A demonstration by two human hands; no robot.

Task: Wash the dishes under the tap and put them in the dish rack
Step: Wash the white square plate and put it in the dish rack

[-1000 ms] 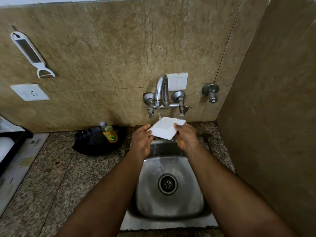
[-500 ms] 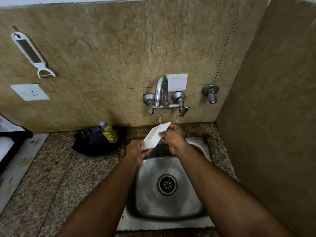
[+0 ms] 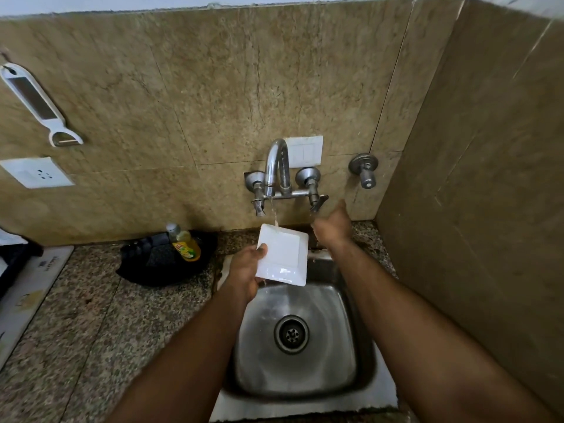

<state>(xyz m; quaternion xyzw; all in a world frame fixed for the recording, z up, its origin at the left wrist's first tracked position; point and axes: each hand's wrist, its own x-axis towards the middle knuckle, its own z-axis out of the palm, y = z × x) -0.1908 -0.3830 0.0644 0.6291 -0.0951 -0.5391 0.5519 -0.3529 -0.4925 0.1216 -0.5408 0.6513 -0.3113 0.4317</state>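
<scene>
Nearest to me, my two bare forearms reach forward over a steel sink (image 3: 308, 395) set into a speckled granite counter (image 3: 100, 328). My left hand (image 3: 245, 274) pinches the left edge of a small white square plate (image 3: 282, 254), thumb on its upper face, holding it tilted above the basin under a thin stream from the tap (image 3: 276, 166). My right hand (image 3: 332, 225) is free, fingers spread, reaching up toward the tap's right lever.

I judge the plate to be rigid, light and breakable, and slick with water; one wet edge held by one hand is a thin hold, so a second hand on the opposite rim would steady it.

To the left on the counter sits a yellow soap bottle (image 3: 184, 244) on a black mat (image 3: 164, 261). At the far left edge a dark frame is cut off; I cannot tell if it is the rack. A peeler (image 3: 36, 105) hangs on the wall beyond.
</scene>
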